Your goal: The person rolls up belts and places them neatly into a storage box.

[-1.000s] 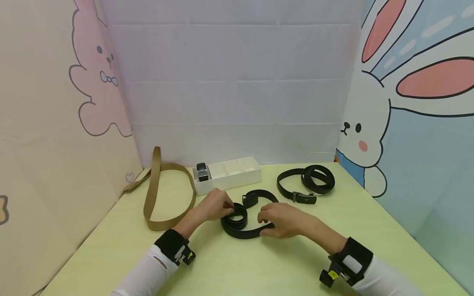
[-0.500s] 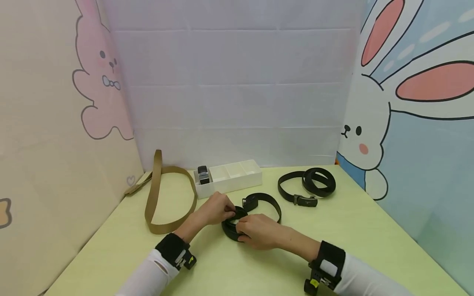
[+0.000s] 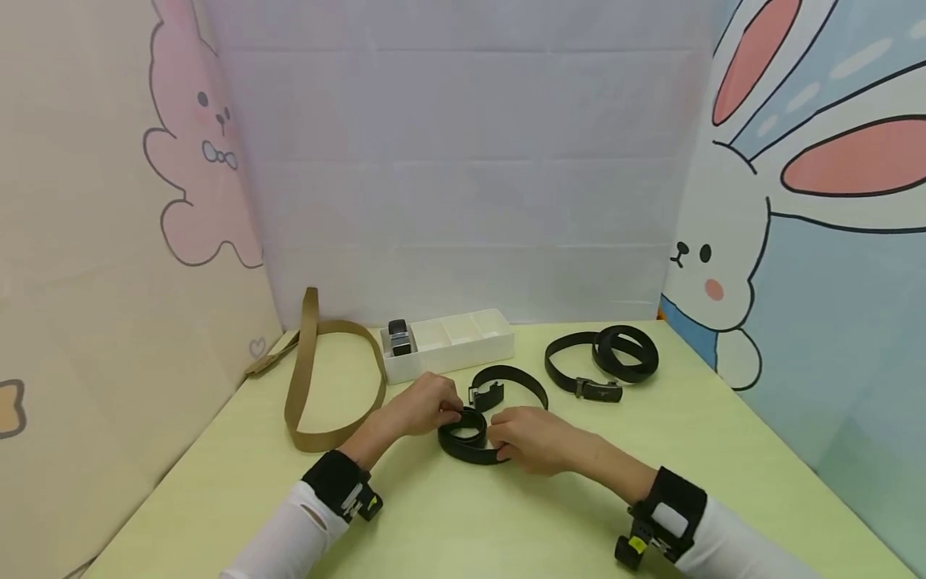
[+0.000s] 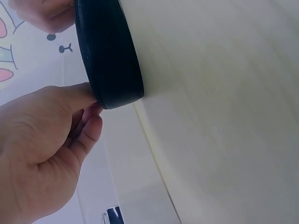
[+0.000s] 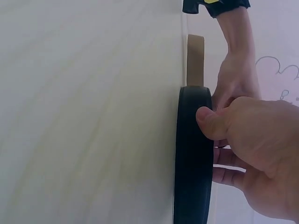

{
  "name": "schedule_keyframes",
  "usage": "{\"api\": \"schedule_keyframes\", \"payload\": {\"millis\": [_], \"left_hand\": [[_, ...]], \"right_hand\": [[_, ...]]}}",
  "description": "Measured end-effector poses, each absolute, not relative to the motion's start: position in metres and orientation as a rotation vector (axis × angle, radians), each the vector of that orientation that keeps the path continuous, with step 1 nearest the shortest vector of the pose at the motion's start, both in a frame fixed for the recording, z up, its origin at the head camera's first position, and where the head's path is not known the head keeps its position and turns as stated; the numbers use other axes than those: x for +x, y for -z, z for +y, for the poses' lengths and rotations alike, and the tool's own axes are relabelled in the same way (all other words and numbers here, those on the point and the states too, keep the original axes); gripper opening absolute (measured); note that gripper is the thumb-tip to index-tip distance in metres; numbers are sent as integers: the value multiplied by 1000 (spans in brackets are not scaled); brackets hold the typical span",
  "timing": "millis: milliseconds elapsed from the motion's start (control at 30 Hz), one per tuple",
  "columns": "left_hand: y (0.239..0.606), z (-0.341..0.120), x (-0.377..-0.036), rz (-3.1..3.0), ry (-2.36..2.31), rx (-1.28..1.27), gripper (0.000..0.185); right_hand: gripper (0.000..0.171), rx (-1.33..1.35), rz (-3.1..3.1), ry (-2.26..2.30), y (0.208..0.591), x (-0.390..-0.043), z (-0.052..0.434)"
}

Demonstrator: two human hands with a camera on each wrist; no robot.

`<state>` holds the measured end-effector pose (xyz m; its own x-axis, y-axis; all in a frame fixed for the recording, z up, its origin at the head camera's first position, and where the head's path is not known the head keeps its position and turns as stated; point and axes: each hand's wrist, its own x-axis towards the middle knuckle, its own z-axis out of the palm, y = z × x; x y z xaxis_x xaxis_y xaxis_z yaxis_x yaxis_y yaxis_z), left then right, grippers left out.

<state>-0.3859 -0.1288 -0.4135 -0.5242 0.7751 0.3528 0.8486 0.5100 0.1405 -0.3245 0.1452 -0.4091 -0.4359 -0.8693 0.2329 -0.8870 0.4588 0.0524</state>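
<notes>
With my left hand (image 3: pixel 427 404) and right hand (image 3: pixel 531 438) both pinching the half-rolled black belt (image 3: pixel 466 435), any slackened grip could let the coil spring loose.

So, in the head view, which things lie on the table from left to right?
Tan belt → white divided box → half-rolled black belt held by both hands → black belt with buckle.

Both forearms are stretched forward toward 12 o'clock, white sleeves and dark wrist bands showing. The left hand (image 3: pixel 427 406) is curled, fingers (image 4: pixel 88 133) pinched together. The right hand (image 3: pixel 531 438) is curled likewise, thumb pressed forward, at 3 o'clock of the left.
</notes>
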Motion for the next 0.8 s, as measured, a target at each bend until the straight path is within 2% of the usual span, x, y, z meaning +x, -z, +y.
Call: {"api": "schedule_keyframes", "payload": {"millis": [133,300,433,600,733,800], "left_hand": [[429,-136,-409,-2431,437,-1453,11],[459,-147,-437,-2390,414,-1418,11],[441,-143,-415,-2469,557,-1306,7],[419,-135,-380,-2660,749,-1021,4],[417,-133,-373,-2712,824,-861,3],[424,-135,-382,-2682,874,-852,6]], "right_hand": [[32,1523,-2438,-77,406,-330,158],[34,1511,-2449,-106,406,-335,169],[29,1511,-2453,-138,406,-336,172],[20,1493,-2457,-178,406,-332,175],[17,1490,-2439,-209,405,-329,176],[17,1485,-2433,-227,405,-328,177]]}}
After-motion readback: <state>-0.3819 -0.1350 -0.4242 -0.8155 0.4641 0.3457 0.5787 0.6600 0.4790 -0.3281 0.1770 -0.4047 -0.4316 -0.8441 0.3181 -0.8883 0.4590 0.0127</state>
